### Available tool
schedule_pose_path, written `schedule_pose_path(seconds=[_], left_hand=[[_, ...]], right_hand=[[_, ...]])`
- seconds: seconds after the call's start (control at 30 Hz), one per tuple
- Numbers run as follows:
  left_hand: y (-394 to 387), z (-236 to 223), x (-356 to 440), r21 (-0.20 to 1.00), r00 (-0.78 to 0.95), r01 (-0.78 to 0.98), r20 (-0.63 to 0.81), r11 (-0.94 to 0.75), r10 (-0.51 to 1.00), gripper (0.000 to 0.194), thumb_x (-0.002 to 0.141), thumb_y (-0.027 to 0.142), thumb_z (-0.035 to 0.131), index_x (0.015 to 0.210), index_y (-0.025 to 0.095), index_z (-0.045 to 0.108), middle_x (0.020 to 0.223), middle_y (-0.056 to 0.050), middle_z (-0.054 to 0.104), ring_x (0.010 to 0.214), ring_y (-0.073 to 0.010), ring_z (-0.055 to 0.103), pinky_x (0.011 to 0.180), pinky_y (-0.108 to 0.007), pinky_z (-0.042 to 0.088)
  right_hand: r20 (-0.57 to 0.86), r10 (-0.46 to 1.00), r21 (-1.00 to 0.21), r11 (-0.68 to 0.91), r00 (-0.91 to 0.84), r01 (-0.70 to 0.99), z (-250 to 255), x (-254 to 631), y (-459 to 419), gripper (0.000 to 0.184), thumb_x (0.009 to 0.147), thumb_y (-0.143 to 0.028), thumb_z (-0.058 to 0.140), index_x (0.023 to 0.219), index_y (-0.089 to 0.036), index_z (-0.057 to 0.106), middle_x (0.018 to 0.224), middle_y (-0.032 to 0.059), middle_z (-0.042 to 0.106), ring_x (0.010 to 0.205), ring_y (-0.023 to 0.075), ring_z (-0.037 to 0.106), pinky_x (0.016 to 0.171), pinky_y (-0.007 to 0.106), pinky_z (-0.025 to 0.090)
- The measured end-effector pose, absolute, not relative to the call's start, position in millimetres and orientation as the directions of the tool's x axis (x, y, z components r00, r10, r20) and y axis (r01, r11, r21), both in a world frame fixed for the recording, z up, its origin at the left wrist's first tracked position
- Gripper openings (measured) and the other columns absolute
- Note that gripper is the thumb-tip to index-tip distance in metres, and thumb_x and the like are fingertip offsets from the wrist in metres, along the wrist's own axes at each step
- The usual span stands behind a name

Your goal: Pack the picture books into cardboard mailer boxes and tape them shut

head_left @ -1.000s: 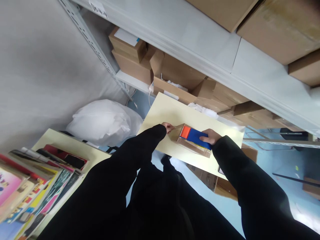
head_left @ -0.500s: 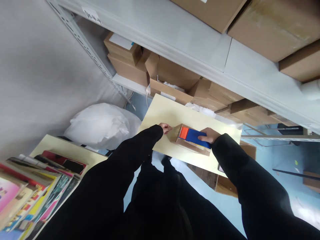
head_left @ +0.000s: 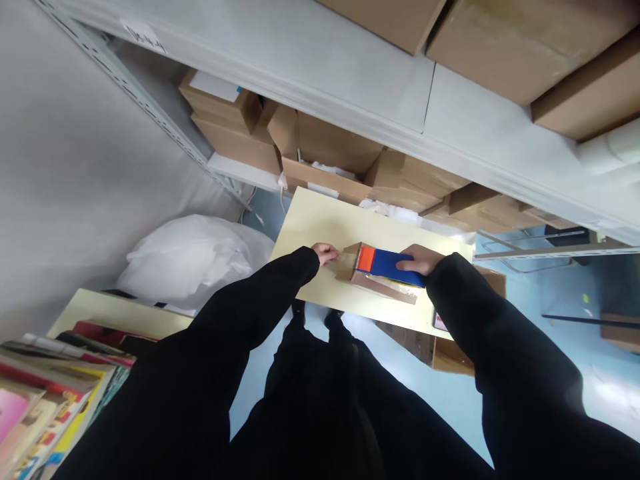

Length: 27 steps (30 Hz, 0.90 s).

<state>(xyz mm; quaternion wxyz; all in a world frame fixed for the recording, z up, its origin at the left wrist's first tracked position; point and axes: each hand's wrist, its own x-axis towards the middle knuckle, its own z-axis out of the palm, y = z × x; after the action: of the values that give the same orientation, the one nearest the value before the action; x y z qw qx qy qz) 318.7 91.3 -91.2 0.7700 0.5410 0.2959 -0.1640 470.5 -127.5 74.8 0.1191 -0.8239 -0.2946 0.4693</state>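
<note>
On the pale yellow table (head_left: 313, 220) lies a small cardboard box (head_left: 383, 288), set slantwise. A blue tape dispenser (head_left: 387, 264) with an orange end (head_left: 366, 259) rests along its top. My right hand (head_left: 421, 259) grips the dispenser's right end, thumb on top; the other fingers are mostly hidden behind it. To the left of the box, my left hand (head_left: 326, 253) is closed in a pinch. A strip of clear tape (head_left: 345, 256) seems to run from those fingertips to the box's left end, though it shows only faintly.
Grey shelving (head_left: 300, 73) with cardboard boxes (head_left: 330, 140) stands behind the table. A white plastic bag (head_left: 185, 257) bulges at the left, near stacked books (head_left: 55, 393). An open carton (head_left: 450, 353) sits on the floor below the table's right side.
My view has shifted a little. The left hand has drawn slightly left, away from the dispenser's orange end. My right hand still holds the dispenser on the box.
</note>
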Motion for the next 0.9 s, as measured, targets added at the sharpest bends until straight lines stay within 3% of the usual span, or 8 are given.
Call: schedule_pose_path(seconds=[0.23, 0.47, 0.63, 0.8, 0.9], left_hand=[[98, -73, 316, 0.622, 0.719, 0.643, -0.692, 0.447, -0.071, 0.04, 0.065, 0.049, 0.065, 0.074, 0.019, 0.041, 0.081, -0.004, 0.066, 0.075, -0.0178, 0.064, 0.061, -0.027, 0.043], [113, -64, 308, 0.618, 0.778, 0.611, -0.585, 0.495, -0.229, 0.046, 0.062, 0.053, 0.065, 0.072, 0.02, 0.035, 0.085, -0.007, 0.066, 0.083, -0.0225, 0.063, 0.059, -0.027, 0.042], [127, -61, 310, 0.661, 0.809, 0.554, -0.57, 0.507, -0.141, 0.041, 0.063, 0.049, 0.066, 0.071, 0.018, 0.04, 0.08, -0.005, 0.065, 0.079, -0.0204, 0.063, 0.061, -0.027, 0.043], [132, -70, 313, 0.728, 0.759, 0.615, -0.65, 0.303, 0.022, 0.033, 0.064, 0.045, 0.066, 0.069, 0.017, 0.05, 0.069, -0.001, 0.061, 0.066, -0.0132, 0.061, 0.053, -0.021, 0.041], [127, -73, 313, 0.767, 0.778, 0.607, -0.627, 0.209, 0.041, 0.032, 0.062, 0.045, 0.067, 0.069, 0.017, 0.055, 0.063, 0.001, 0.058, 0.057, -0.0086, 0.055, 0.048, -0.018, 0.038]], right_hand=[[-0.68, 0.656, -0.597, -0.755, 0.327, 0.273, 52, 474, -127, 0.035, 0.058, -0.046, 0.057, 0.068, -0.013, 0.063, 0.058, 0.0018, 0.061, 0.055, 0.0167, 0.055, 0.05, 0.025, 0.039], [-0.693, 0.652, -0.616, -0.757, 0.306, 0.218, 45, 473, -123, 0.035, 0.055, -0.045, 0.058, 0.069, -0.013, 0.062, 0.059, 0.0017, 0.06, 0.055, 0.0163, 0.055, 0.05, 0.025, 0.039], [-0.674, 0.674, -0.648, -0.736, 0.303, 0.195, 43, 469, -123, 0.036, 0.055, -0.047, 0.055, 0.065, -0.013, 0.06, 0.057, 0.0017, 0.059, 0.055, 0.0164, 0.054, 0.051, 0.026, 0.039], [-0.694, 0.635, -0.572, -0.772, 0.338, 0.276, 60, 467, -116, 0.035, 0.058, -0.046, 0.057, 0.067, -0.013, 0.063, 0.059, 0.0027, 0.062, 0.057, 0.0181, 0.057, 0.053, 0.026, 0.04], [-0.724, 0.61, -0.54, -0.792, 0.322, 0.287, 75, 472, -116, 0.037, 0.06, -0.047, 0.058, 0.072, -0.013, 0.065, 0.065, 0.0045, 0.066, 0.06, 0.0197, 0.06, 0.054, 0.027, 0.042]])
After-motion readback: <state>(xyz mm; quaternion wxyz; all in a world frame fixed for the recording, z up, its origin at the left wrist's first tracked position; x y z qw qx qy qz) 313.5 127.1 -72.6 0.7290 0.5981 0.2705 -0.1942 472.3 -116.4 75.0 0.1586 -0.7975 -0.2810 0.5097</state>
